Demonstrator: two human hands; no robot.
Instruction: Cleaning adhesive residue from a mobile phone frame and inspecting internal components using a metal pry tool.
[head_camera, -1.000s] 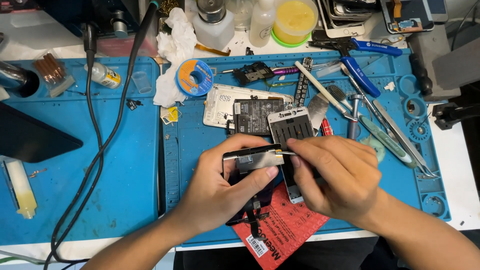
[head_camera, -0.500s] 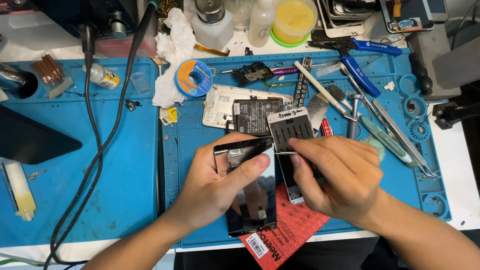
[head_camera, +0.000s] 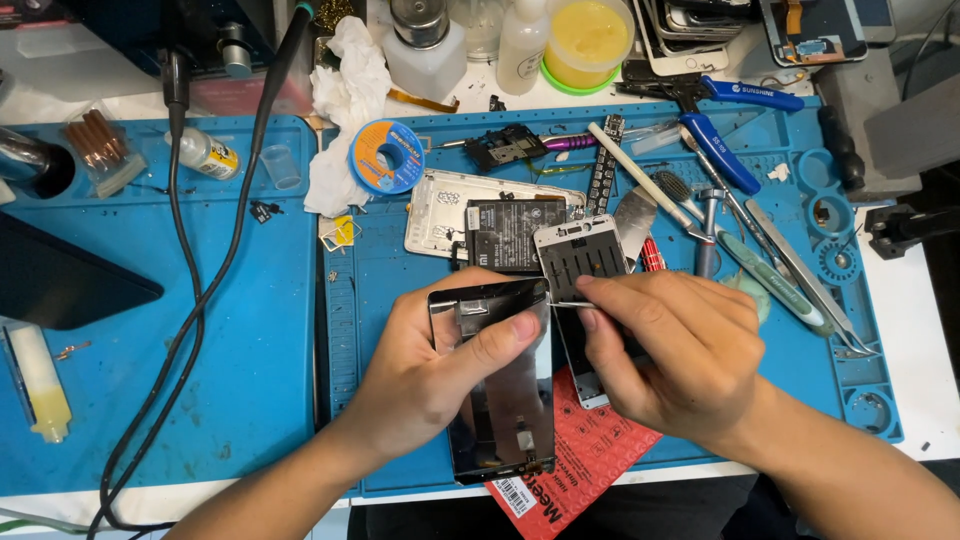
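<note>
White workbench (head_camera: 935, 330) seen from above, mostly covered by two blue work mats (head_camera: 160, 400) laid side by side. Light even and bright, few shadows. Black cables (head_camera: 180, 330) trail across the left mat. Dark equipment (head_camera: 130, 25) stands along the far edge. Grey block (head_camera: 900, 110) at far right. No walls, floor or windows in view.

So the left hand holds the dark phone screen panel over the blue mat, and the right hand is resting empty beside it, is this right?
Not quite. The right hand is not empty: it pinches a thin metal tool against the top edge of the dark phone screen panel, which the left hand holds over the blue mat, as the head view shows.
</note>
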